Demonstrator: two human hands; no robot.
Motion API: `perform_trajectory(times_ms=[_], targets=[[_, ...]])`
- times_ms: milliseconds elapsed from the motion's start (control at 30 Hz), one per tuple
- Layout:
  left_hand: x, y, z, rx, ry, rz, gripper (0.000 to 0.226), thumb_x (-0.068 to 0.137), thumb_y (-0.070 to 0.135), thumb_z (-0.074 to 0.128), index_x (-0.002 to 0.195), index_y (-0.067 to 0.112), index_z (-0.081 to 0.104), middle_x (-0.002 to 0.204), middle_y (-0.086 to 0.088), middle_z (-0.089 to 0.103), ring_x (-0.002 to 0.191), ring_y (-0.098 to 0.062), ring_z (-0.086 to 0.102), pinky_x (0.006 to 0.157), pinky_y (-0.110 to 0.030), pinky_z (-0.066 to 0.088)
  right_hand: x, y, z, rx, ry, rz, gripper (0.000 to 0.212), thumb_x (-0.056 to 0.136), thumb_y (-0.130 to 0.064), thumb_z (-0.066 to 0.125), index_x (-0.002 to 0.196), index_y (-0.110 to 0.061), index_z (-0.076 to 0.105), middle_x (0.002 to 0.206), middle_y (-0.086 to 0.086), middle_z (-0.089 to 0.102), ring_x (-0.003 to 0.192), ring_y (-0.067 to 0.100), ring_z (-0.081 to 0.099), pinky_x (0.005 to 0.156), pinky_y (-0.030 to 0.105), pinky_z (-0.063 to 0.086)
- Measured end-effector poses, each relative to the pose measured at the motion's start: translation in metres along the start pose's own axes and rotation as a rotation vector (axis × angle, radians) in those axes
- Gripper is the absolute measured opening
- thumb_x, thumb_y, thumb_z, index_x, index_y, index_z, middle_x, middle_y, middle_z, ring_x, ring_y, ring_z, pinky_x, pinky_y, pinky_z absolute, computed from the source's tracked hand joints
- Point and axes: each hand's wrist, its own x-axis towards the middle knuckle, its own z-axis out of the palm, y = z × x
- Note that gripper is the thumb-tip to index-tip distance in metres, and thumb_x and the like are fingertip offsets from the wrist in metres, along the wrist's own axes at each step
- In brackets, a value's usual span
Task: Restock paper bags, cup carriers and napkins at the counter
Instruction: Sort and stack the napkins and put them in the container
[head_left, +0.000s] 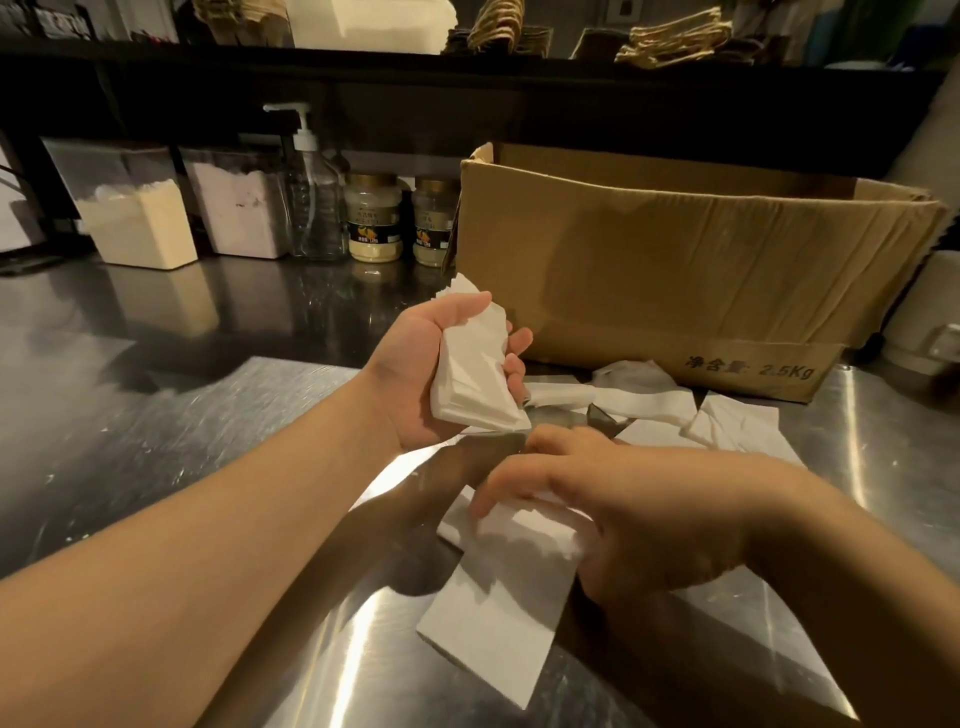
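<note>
scratched glossy steel counter (156, 415), matt creased cardboard box (675, 270), soft paper napkins (475, 374)

The left hand (441, 364) grips a stack of white napkins (475, 371) above the steel counter (156, 415). The right hand (634, 519) pinches another napkin stack (498, 613) near the cardboard box (675, 260).

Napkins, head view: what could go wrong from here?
1. The left hand grips a bent stack of white paper napkins loosely; sheets may fan out and drop.
2. The right hand pinches only part of the white napkin pile on the steel counter; lower sheets may stay behind.
3. Loose white napkins by the brown cardboard box may get missed.
</note>
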Motion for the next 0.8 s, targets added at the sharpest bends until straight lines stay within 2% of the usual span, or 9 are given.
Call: perform_trajectory(times_ms=[100, 167, 200, 300, 400, 533, 633, 733, 800], targets=[[0.0, 0.0, 0.0, -0.009, 0.011, 0.006, 0.045, 0.087, 0.03, 0.062, 0.128, 0.013, 0.052, 0.095, -0.01, 0.064, 0.073, -0.021, 0.056, 0.074, -0.035, 0.048, 0.008, 0.005, 0.006, -0.007, 0.173, -0.048, 0.051, 0.093, -0.021, 0.066, 0.126, -0.057, 0.05, 0.136, -0.021, 0.038, 0.114, 0.0, 0.042, 0.087, 0.02, 0.044], [0.0, 0.001, 0.0, -0.016, 0.034, 0.007, 0.046, 0.087, 0.03, 0.061, 0.129, 0.014, 0.052, 0.095, -0.011, 0.065, 0.073, -0.021, 0.056, 0.075, -0.034, 0.047, 0.013, 0.01, 0.01, -0.022, 0.297, -0.077, 0.03, 0.095, -0.035, 0.066, 0.12, -0.047, 0.057, 0.128, -0.02, 0.047, 0.111, 0.0, 0.047, 0.092, 0.027, 0.049], [0.0, 0.001, 0.001, -0.014, 0.049, 0.006, 0.048, 0.087, 0.03, 0.062, 0.13, 0.014, 0.052, 0.095, -0.01, 0.065, 0.073, -0.021, 0.056, 0.074, -0.034, 0.047, 0.015, 0.012, 0.012, -0.024, 0.35, -0.089, 0.026, 0.094, -0.038, 0.067, 0.118, -0.045, 0.059, 0.123, -0.02, 0.051, 0.109, 0.001, 0.05, 0.092, 0.03, 0.051], [0.0, 0.001, 0.001, -0.004, 0.074, 0.007, 0.047, 0.088, 0.032, 0.062, 0.131, 0.015, 0.052, 0.095, -0.01, 0.066, 0.074, -0.02, 0.057, 0.073, -0.033, 0.047, 0.018, 0.016, 0.014, 0.073, 0.504, -0.119, 0.028, 0.094, -0.035, 0.069, 0.117, -0.047, 0.059, 0.115, -0.023, 0.06, 0.105, -0.002, 0.057, 0.088, 0.027, 0.056], [-0.001, 0.001, 0.001, -0.018, 0.075, 0.008, 0.042, 0.09, 0.032, 0.061, 0.128, 0.016, 0.053, 0.096, -0.01, 0.065, 0.073, -0.02, 0.056, 0.072, -0.033, 0.046, 0.018, 0.014, 0.012, 0.286, 0.618, -0.093, 0.012, 0.099, -0.033, 0.058, 0.108, -0.037, 0.066, 0.102, -0.016, 0.068, 0.096, 0.002, 0.063, 0.083, 0.029, 0.058], [0.0, 0.001, 0.0, -0.03, 0.08, 0.013, 0.045, 0.087, 0.031, 0.062, 0.129, 0.016, 0.053, 0.099, -0.009, 0.065, 0.072, -0.02, 0.057, 0.073, -0.034, 0.048, 0.019, 0.011, 0.005, 0.57, 0.679, 0.035, 0.026, 0.098, -0.044, 0.057, 0.092, -0.028, 0.075, 0.082, -0.007, 0.073, 0.072, 0.005, 0.065, 0.072, 0.034, 0.058], [0.0, 0.002, 0.0, -0.039, 0.104, 0.025, 0.049, 0.082, 0.029, 0.064, 0.128, 0.016, 0.054, 0.1, -0.01, 0.065, 0.07, -0.02, 0.059, 0.075, -0.034, 0.049, 0.02, 0.014, 0.001, 0.682, 0.694, 0.179, 0.025, 0.099, -0.039, 0.061, 0.085, -0.025, 0.077, 0.074, -0.004, 0.074, 0.064, 0.011, 0.066, 0.067, 0.032, 0.061], [0.0, 0.003, 0.0, -0.072, 0.127, 0.048, 0.047, 0.086, 0.029, 0.062, 0.131, 0.016, 0.053, 0.102, -0.01, 0.065, 0.072, -0.02, 0.059, 0.075, -0.034, 0.051, 0.023, 0.019, 0.0, 0.647, 0.676, 0.293, 0.022, 0.1, -0.029, 0.061, 0.084, -0.024, 0.076, 0.072, -0.002, 0.074, 0.06, 0.013, 0.066, 0.061, 0.031, 0.059], [0.0, 0.004, 0.0, -0.083, 0.141, 0.061, 0.044, 0.089, 0.03, 0.061, 0.13, 0.017, 0.054, 0.103, -0.01, 0.065, 0.073, -0.02, 0.059, 0.075, -0.034, 0.051, 0.018, 0.022, -0.003, 0.579, 0.61, 0.253, 0.018, 0.097, -0.018, 0.062, 0.092, -0.029, 0.075, 0.08, -0.006, 0.073, 0.07, 0.009, 0.066, 0.062, 0.024, 0.055]])
